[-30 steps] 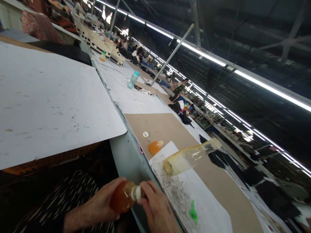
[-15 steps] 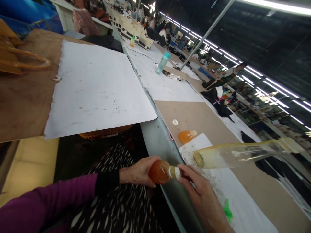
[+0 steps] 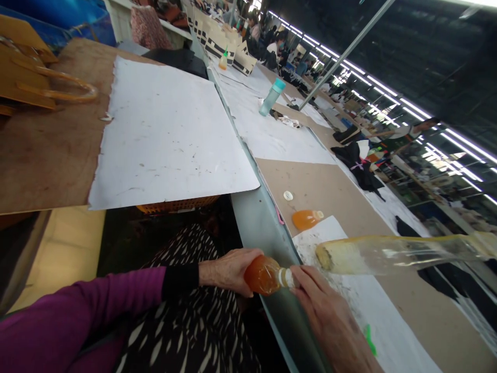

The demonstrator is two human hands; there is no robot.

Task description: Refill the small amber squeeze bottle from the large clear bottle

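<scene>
The left hand (image 3: 229,269) is wrapped around the body of a small orange bottle (image 3: 262,274), fingers curled closed on it and thumb over the top. The bottle lies nearly horizontal, held above the person's lap at the near edge of the grey table rail (image 3: 256,228), with its neck pointing right. The right hand (image 3: 326,316) meets the bottle at the neck: its fingertips are pinched shut on the white cap (image 3: 286,278) (how tightly they grip cannot be told).

Just beyond the right hand, a large clear bottle (image 3: 388,254) lies on its side on a stained white sheet (image 3: 361,305), with yellowish residue at its near end. A second small orange bottle (image 3: 306,219) lies on the brown board (image 3: 330,186) farther up the table, and a loose white cap (image 3: 288,195) sits near it. A green nozzle piece (image 3: 370,340) rests on the stained sheet to the right of the right hand.

To the left, a large white paper sheet (image 3: 166,134) covers a wooden bench (image 3: 42,155), which also carries a brown bag with looped handles (image 3: 34,77). Farther along the table stands a pale teal bottle (image 3: 272,97). Other workers (distant and small) are seated along the line.
</scene>
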